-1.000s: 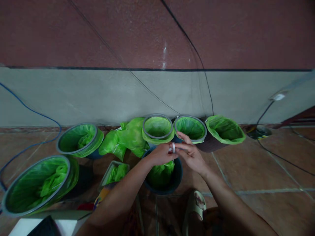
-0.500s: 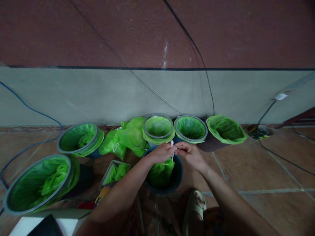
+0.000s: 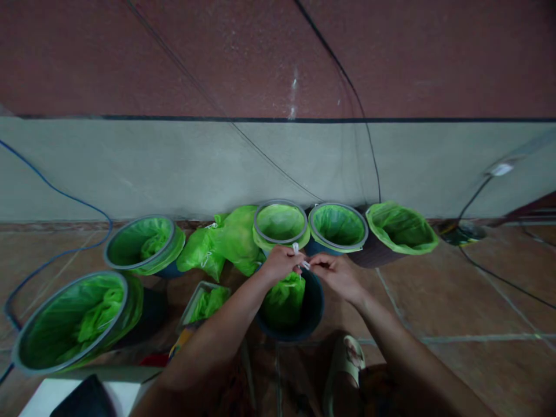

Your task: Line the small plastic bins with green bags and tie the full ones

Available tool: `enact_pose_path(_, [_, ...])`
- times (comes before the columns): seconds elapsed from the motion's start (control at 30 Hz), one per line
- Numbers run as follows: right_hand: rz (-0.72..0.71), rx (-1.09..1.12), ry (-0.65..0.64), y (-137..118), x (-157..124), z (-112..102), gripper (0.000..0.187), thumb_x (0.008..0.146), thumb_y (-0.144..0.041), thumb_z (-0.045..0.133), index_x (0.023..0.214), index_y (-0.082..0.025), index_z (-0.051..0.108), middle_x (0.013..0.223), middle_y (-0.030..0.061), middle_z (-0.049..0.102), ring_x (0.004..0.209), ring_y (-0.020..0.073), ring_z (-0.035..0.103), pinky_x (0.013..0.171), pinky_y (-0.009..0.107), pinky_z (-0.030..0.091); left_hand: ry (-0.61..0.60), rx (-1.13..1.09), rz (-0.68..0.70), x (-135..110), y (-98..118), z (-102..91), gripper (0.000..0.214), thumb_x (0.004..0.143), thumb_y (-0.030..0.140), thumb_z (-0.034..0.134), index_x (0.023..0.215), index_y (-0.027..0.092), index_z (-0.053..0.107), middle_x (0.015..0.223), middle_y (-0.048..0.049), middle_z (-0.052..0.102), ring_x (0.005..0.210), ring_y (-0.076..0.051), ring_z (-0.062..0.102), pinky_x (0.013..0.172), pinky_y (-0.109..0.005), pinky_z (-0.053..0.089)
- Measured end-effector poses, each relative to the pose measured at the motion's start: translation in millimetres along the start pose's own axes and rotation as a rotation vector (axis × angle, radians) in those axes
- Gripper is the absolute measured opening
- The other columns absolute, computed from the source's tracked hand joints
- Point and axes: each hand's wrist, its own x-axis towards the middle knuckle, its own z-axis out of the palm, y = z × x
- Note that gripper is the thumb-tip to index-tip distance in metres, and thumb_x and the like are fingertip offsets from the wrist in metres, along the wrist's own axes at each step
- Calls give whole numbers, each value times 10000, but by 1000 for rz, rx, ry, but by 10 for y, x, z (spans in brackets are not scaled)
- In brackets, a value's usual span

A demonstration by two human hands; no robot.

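Note:
In the middle of the head view, my left hand [image 3: 281,264] is closed on a white drawstring [image 3: 296,249]. The cord belongs to a green trash bag [image 3: 284,298] that sits in a dark blue bin [image 3: 315,318]. Just to the right, my right hand [image 3: 336,274] pinches the other side of the same white cord with thumb and fingers. Both hands are close together above the bin, and the bag's gathered top hangs below them. The exact shape of the cord between the fingertips is hard to make out.
Behind stand lined bins [image 3: 280,221] with grey rims and a brown lined bin [image 3: 402,229]. Tied green bags [image 3: 237,234] lean beside them. At left are two more lined bins [image 3: 145,243] and a small container [image 3: 204,304]. Cables run along the wall.
The white cord's end has moved left and slightly up with my left hand. The strands now slant between my hands instead of hanging straight down. The view has shifted slightly.

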Motion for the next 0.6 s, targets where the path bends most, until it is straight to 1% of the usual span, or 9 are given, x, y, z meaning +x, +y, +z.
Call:
enact_pose_path(0.07, [-44,21,-50,34,-4,25,110,715,-289,609,703,-206,680,846,34,657,832,184,620,763,307,455,-12,17,29,0,-4,-20,185,782,258,597,763,112,708,664,-22,673,552,-91,570,556,-191,440])
enact_pose_path(0.1, [-57,22,-51,60,-4,42,91,696,-268,613,706,-205,677,900,42,652,852,186,624,777,314,462,-34,57,61,-5,7,-34,167,772,237,596,771,115,711,659,-13,670,561,-94,570,562,-191,439])
enact_pose_path(0.17, [-59,21,-8,120,-1,79,96,665,-224,600,741,-203,654,985,51,636,839,178,629,771,324,478,-96,201,152,-28,52,-68,165,759,193,582,827,125,716,649,4,662,580,-102,571,562,-190,421])
enact_pose_path(0.2, [-43,35,14,149,1,99,127,660,-208,583,776,-206,634,981,47,635,809,169,631,754,324,486,-126,285,202,-45,82,-86,191,757,176,573,877,131,715,654,10,663,592,-107,573,563,-191,413])
enact_pose_path(0.27, [23,117,0,194,3,143,201,686,-203,551,883,-222,587,902,20,646,729,154,633,694,314,500,-172,427,289,-81,140,-122,280,763,152,557,1009,148,691,709,9,685,632,-117,586,583,-196,411])
enact_pose_path(0.37, [137,296,-107,216,-9,217,226,779,-274,533,1003,-245,531,786,-18,656,620,139,628,594,286,504,-206,565,370,-124,181,-158,367,784,129,531,1132,175,638,793,-3,710,702,-135,617,644,-213,433])
enact_pose_path(0.43, [186,363,-153,195,-24,262,219,816,-350,537,1007,-244,530,712,-26,653,534,129,601,527,269,486,-203,645,411,-137,174,-164,375,806,121,509,1155,191,628,841,-21,719,757,-158,640,701,-237,451])
enact_pose_path(0.5, [226,408,-180,148,-36,292,249,817,-412,548,994,-237,537,629,-29,640,462,124,567,472,258,457,-173,721,445,-144,159,-155,354,833,124,488,1140,209,644,900,-44,722,822,-183,654,762,-266,463])
enact_pose_path(0.6, [232,459,-182,56,-36,296,301,787,-418,588,1020,-230,555,652,-18,660,444,115,550,445,247,444,-174,733,499,-156,146,-119,340,837,109,505,1095,253,675,1031,-44,713,965,-194,646,868,-275,457])
